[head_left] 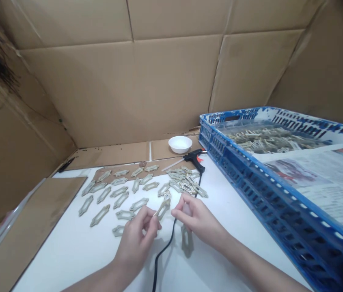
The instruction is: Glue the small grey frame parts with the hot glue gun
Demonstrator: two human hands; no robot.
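Note:
My left hand [137, 237] pinches one end of a small ornate oblong frame piece [163, 209], raised at a tilt above the white tabletop. Close to its right, my right hand [200, 221] has thumb and forefinger closed together; anything between them is too small to make out. Beneath the right hand lies another frame piece [186, 243], partly covered by the fingers. Many similar pale pieces [121, 199] are spread out left of and beyond my hands, some in an overlapping pile [183, 178]. A black cable [167, 245] runs between the hands.
A black glue gun [196, 158] with an orange trigger lies behind the pile, near a white bowl [180, 144]. On the right stands a blue plastic crate [235, 170] holding more pieces and newspaper [311, 174]. Cardboard walls [122, 89] enclose the table; a cardboard sheet [34, 231] lies left.

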